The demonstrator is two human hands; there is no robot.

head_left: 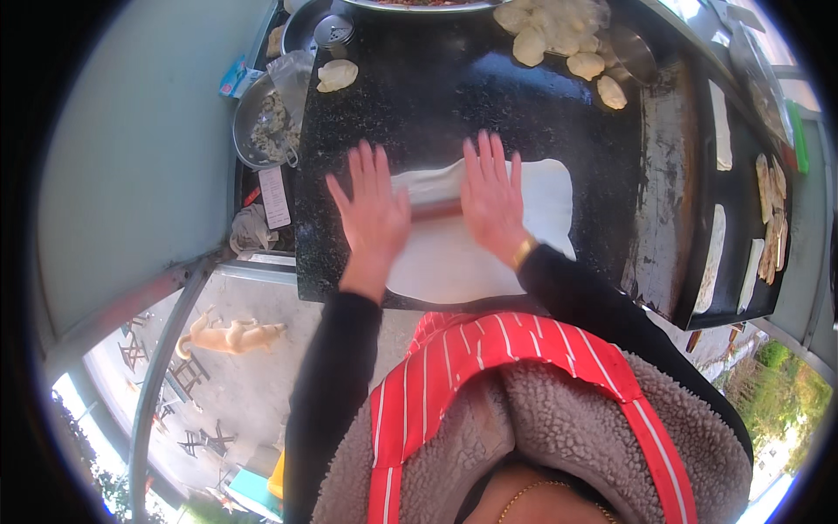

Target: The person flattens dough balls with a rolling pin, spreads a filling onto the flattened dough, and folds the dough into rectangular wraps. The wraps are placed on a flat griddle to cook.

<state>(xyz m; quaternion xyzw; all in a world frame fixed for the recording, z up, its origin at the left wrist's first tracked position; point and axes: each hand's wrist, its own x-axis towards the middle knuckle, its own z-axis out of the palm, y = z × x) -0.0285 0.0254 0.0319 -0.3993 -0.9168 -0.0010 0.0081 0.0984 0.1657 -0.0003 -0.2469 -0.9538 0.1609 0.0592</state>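
A thin sheet of pale dough point(458, 262) lies spread on the black speckled worktop point(419, 85). Across it runs a reddish-brown wooden rolling pin point(435, 209), blurred, with its ends hidden under my hands. My left hand point(376, 209) is flat over the pin's left end, at the dough's left edge, fingers stretched out. Over the other end my right hand point(492, 196) lies palm down, fingers extended and a gold band at the wrist. Neither hand has its fingers wrapped around the pin.
Dough pieces point(586, 65) sit at the back right; another dough piece point(338, 75) lies back left near a metal shaker point(334, 33). A steel bowl of filling point(262, 131) stands left. Right, a griddle point(740, 203) carries long dough strips point(712, 255). A dog point(232, 337) lies on the ground.
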